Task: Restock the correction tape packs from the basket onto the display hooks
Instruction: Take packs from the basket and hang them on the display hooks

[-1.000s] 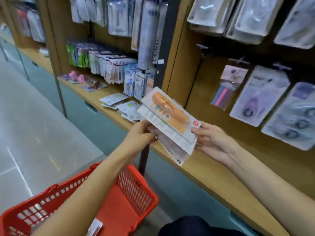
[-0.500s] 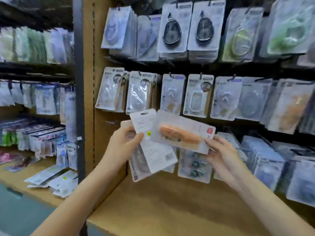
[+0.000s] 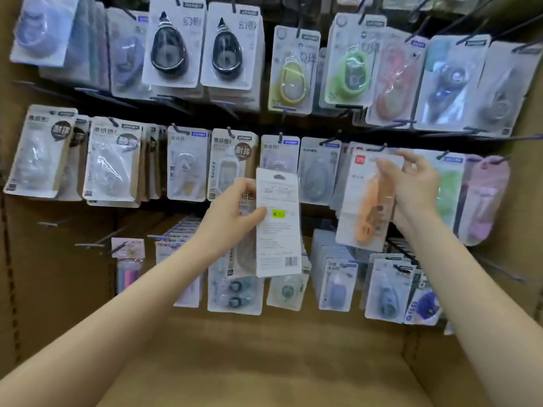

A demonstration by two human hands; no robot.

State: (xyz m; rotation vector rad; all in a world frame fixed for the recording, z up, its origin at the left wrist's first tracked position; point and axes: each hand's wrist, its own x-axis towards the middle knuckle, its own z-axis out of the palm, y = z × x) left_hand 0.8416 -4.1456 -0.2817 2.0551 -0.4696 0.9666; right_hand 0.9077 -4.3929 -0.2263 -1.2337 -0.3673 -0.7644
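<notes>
White cards, bright tapes, tan board

The pack in the right hand (image 3: 412, 183) is a white card (image 3: 360, 198) with a red corner mark and an orange tape; the left hand (image 3: 232, 218) holds a white pack back (image 3: 277, 230) printed in grey text, with a yellow-green sticker (image 3: 278, 213) and black barcode; on the hooks hang two black teardrop tapes (image 3: 168, 51), a yellow one (image 3: 292, 82), a green one (image 3: 351, 74) and a pink pack (image 3: 482, 201), against a tan backboard (image 3: 58, 259)

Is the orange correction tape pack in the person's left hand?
No, the right hand holds the orange pack up at the hooks, while the left hand grips a white pack turned back-side out.
</notes>
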